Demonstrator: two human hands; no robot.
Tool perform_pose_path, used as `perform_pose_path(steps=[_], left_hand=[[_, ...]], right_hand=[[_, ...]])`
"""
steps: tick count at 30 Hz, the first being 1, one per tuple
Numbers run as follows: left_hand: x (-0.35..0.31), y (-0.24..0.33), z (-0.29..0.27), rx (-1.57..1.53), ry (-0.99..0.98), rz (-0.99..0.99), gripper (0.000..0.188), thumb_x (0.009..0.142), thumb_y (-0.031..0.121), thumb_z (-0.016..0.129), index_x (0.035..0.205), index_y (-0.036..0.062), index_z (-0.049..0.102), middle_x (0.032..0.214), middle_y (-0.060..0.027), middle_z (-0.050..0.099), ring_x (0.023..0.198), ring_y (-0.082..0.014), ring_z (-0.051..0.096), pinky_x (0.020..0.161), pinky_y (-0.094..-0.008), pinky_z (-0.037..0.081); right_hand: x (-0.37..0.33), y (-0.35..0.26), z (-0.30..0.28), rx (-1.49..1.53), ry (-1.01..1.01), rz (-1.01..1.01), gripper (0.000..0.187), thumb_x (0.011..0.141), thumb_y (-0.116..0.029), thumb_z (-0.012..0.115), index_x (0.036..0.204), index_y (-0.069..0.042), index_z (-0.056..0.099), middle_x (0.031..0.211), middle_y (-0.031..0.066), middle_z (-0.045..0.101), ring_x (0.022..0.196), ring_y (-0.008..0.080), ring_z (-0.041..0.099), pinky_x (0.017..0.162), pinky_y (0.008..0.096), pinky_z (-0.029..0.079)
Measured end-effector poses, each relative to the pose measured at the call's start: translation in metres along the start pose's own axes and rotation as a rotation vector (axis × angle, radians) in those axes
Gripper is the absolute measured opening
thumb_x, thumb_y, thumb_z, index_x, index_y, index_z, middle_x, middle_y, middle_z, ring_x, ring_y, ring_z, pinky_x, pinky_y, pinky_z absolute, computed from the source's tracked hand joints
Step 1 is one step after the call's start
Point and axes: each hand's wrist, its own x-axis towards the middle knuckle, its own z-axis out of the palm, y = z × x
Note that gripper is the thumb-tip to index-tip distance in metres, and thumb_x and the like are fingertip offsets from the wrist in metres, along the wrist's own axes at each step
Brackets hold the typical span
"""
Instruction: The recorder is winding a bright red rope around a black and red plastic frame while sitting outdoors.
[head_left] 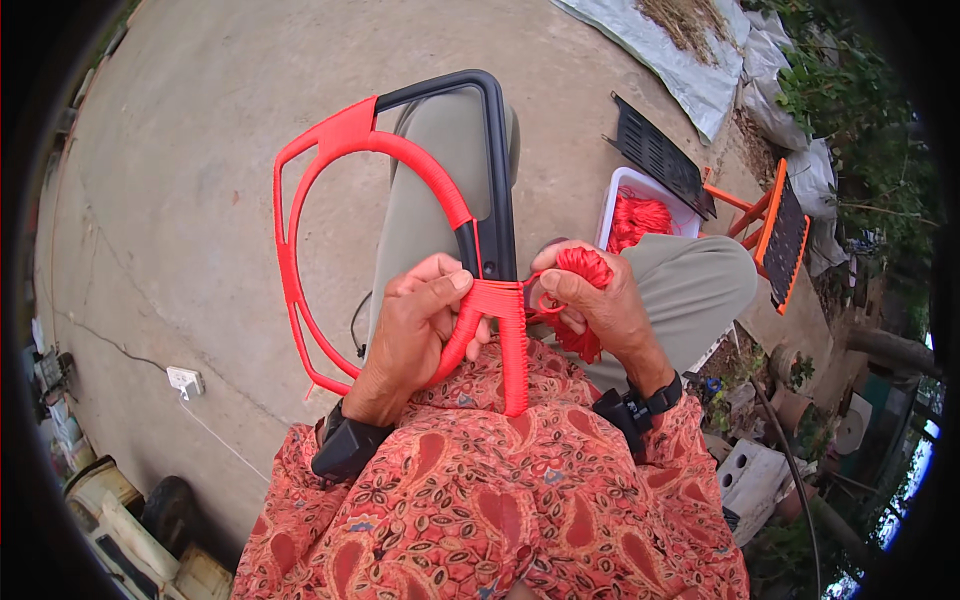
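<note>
Partly, the right hand (612,308) hides its red cord bundle (584,264).

The cord (585,265) is bright red, the frame (497,170) black, the trousers (680,300) grey-green, the shirt (440,500) red paisley.

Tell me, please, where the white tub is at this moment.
In the head view, the white tub is right of centre, just beyond the right knee, beside the black slotted panel and above the right hand in the picture.
</note>
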Motion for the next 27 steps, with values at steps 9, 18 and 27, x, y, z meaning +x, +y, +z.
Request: perform_pose_path(steps=[9,18,27], left_hand=[[0.0,-0.001,-0.001,-0.011,-0.008,-0.002,0.017,0.094,0.015,0.052,0.087,0.0012,0.047,0.075,-0.0191,0.062,0.056,-0.0249,0.063,0.045,-0.0315,0.052],[0.004,0.002,0.01,-0.046,0.044,0.004,0.016,0.095,0.016,0.052,0.092,0.0013,0.049,0.075,-0.0168,0.062,0.058,-0.0218,0.063,0.045,-0.0285,0.052],[0.009,0.003,0.015,0.086,0.059,-0.044,0.014,0.09,0.009,0.063,0.096,-0.0034,0.06,0.077,-0.0096,0.066,0.052,-0.0092,0.058,0.04,-0.0183,0.043]], right_hand=[[0.003,-0.021,0.023,-0.2,0.006,-0.116,0.02,0.086,-0.018,0.07,0.077,-0.002,0.062,0.062,-0.0028,0.056,0.055,0.0025,0.048,0.048,0.0216,0.039],[0.003,-0.016,0.025,-0.2,0.028,-0.094,0.018,0.085,-0.014,0.069,0.078,-0.002,0.058,0.063,-0.0041,0.055,0.06,0.0014,0.048,0.051,0.0212,0.04],[0.002,-0.013,0.025,-0.107,0.042,-0.076,0.018,0.087,-0.018,0.07,0.088,-0.002,0.062,0.069,-0.002,0.057,0.059,0.0022,0.048,0.049,0.0199,0.04]])
